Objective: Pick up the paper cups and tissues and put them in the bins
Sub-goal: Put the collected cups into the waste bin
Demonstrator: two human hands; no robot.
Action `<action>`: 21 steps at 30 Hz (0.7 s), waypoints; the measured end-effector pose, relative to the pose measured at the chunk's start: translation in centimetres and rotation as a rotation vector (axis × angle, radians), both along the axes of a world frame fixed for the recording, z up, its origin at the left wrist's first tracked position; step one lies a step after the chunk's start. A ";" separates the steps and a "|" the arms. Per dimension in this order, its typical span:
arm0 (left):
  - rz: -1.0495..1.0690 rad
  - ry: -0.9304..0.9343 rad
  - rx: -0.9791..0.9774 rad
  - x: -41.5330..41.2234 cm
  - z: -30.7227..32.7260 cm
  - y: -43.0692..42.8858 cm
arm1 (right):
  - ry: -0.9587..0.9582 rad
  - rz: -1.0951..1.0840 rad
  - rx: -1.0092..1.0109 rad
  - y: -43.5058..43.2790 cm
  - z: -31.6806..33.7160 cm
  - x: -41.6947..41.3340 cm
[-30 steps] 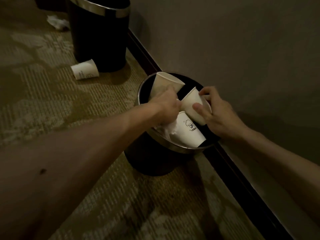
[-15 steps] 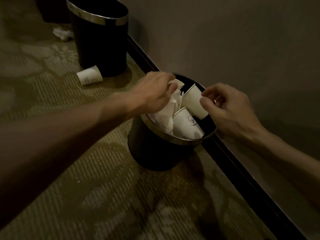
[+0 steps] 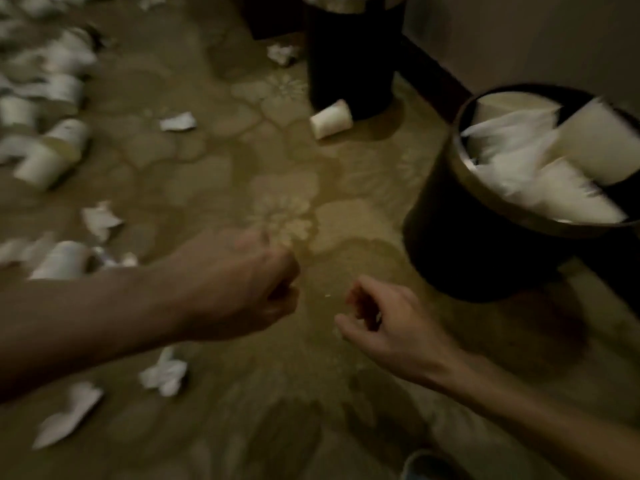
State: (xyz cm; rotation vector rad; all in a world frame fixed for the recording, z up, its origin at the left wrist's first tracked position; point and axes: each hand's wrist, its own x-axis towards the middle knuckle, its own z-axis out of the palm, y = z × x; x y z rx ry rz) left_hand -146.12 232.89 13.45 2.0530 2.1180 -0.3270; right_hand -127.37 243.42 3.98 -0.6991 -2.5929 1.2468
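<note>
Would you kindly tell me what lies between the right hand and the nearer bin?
Head view: only bare carpet between the right hand and the nearer bin.

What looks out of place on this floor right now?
Paper cups and crumpled tissues litter the carpet, mostly at left. One paper cup lies on its side at the foot of the far bin. The near bin is crammed, cups and tissue sticking above its rim.

We see an olive-tan carpeted floor with a pale floral pattern (image 3: 277,174), bounded by a dark skirting board (image 3: 429,74) beneath a plain grey wall (image 3: 519,36); lighting dim.
</note>
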 end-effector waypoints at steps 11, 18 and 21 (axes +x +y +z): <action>0.591 -0.223 -0.037 -6.0 -12.6 -13.3 | -0.311 0.244 -0.174 -6.3 -8.7 -8.9; 0.822 -0.339 -0.055 -7.2 -18.9 -16.9 | -0.415 0.351 -0.106 -9.0 -10.3 -14.4; 0.827 -0.329 -0.096 -6.9 -20.5 -18.0 | -0.395 0.374 -0.062 -9.6 -11.2 -15.7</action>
